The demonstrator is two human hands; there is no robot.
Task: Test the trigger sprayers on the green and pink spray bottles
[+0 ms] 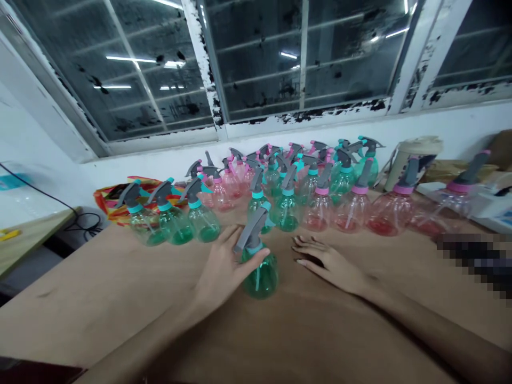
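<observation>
Near the middle of the table stands a green spray bottle [261, 278] with a grey trigger head and a teal collar. My left hand [224, 262] is wrapped round its neck from the left, the thumb across the front; the other fingers are partly hidden behind it. To the right, my right hand [328, 262] rests palm down on the table with its fingers stretched out, holding nothing. Just behind the hands, a green spray bottle [288, 210] and a pink spray bottle [317, 213] stand upright in a row with others.
Several more spray bottles crowd the wooden table [100, 298] towards the window wall. Three green bottles [174, 224] stand at the left, before a colourful bag [106, 200]. A beige container [412, 154] stands at the back right. A blurred-out patch [476, 261] covers the right edge.
</observation>
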